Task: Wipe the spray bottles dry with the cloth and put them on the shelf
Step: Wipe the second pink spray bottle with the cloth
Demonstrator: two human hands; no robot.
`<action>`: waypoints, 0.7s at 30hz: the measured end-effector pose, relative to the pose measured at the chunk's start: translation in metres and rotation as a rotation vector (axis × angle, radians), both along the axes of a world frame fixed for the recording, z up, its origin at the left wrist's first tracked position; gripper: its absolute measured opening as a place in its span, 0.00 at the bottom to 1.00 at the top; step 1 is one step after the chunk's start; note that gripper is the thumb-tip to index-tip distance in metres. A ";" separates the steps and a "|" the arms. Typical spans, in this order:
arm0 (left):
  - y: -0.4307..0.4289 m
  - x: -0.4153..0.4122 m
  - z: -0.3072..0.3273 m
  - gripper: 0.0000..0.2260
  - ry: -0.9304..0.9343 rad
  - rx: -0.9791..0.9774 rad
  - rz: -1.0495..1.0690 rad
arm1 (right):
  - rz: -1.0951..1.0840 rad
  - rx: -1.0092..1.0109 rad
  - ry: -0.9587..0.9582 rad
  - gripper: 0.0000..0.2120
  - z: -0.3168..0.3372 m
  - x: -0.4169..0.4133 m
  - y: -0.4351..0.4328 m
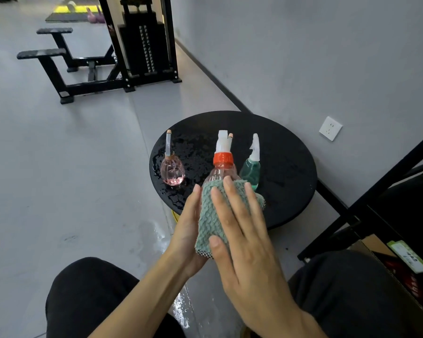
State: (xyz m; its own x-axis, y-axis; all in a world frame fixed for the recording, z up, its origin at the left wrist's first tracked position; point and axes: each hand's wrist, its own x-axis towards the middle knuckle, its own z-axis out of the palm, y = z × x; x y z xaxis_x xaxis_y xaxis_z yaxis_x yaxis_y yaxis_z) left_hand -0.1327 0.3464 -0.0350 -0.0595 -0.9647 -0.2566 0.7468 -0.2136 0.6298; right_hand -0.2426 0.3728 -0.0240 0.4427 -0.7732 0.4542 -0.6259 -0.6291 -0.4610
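Right hand [244, 252] presses cloth [210, 215] on orange-capped bottle [221, 170]; left hand [188, 230] flat opposite.

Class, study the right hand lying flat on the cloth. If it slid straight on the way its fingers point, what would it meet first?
The right hand would likely run off the cloth onto the bare shoulder of the bottle, then its orange collar; depth is uncertain.

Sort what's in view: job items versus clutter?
Job:
clear plastic spray bottle with orange collar, between left hand and right hand
green knitted cloth wrapped round it
pink teardrop-shaped bottle
green spray bottle
black metal shelf

Lying about:
black weight-stack machine
white wall socket
round black table, wet
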 end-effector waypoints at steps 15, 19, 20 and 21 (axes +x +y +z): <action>-0.005 0.008 -0.009 0.27 -0.004 0.016 -0.026 | 0.076 0.063 -0.059 0.27 -0.008 -0.001 -0.004; -0.003 0.002 -0.013 0.22 -0.105 0.019 -0.081 | 0.058 0.190 -0.228 0.25 0.007 -0.003 -0.033; -0.002 0.001 -0.013 0.22 -0.115 0.018 -0.095 | 0.047 0.227 -0.271 0.25 0.010 -0.004 -0.041; -0.002 0.000 -0.015 0.22 -0.121 0.016 -0.105 | 0.046 0.253 -0.298 0.26 0.011 -0.004 -0.046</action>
State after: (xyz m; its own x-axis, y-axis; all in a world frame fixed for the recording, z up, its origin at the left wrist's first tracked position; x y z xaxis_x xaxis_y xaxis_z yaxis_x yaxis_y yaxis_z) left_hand -0.1323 0.3439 -0.0499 -0.1280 -0.9505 -0.2832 0.6388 -0.2974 0.7095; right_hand -0.2470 0.3266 -0.0132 0.3569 -0.8596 0.3657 -0.4153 -0.4967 -0.7621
